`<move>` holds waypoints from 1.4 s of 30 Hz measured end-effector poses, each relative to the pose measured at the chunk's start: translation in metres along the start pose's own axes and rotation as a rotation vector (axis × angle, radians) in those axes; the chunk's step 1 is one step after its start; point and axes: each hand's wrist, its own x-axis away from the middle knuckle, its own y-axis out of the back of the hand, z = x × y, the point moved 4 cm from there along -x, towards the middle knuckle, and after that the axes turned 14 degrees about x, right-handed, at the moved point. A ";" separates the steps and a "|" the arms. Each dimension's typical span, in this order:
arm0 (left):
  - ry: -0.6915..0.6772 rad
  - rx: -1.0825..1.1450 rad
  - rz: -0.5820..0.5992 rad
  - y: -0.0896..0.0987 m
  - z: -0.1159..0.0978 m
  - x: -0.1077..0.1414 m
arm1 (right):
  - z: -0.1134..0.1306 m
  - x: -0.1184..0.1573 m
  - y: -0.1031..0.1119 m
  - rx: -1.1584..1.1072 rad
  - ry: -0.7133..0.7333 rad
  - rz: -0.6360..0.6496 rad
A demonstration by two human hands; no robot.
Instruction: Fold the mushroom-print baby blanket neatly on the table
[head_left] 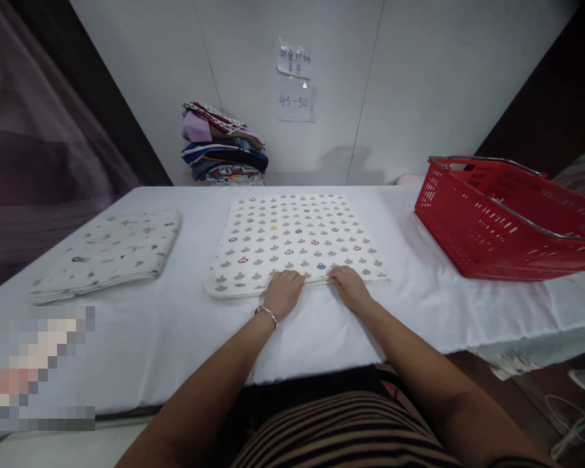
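Note:
A folded white printed cloth (283, 227) lies flat on the white-covered table in front of me. Small grey motifs cover it, with a few outlined in red, blue, green and yellow. At its near edge, just left of the middle, my left hand (285, 294) is closed over the fabric, a bracelet at the wrist. A short way to the right, my right hand (350, 287) pinches the same edge. Both thumbs are mostly hidden. Further left lies another folded white cloth (117, 247) with a sparser print; neither hand touches it.
A red plastic basket (472, 227) with metal handles stands on the table's right side. Behind the table is a stack of folded fabrics (224, 146). Handwritten paper signs (295, 101) hang on the wall. The white tablecloth (185, 338) reaches the near edge by my body.

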 end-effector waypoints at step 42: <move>-0.038 0.078 -0.003 -0.006 0.004 -0.002 | 0.016 -0.009 -0.004 0.150 0.125 -0.024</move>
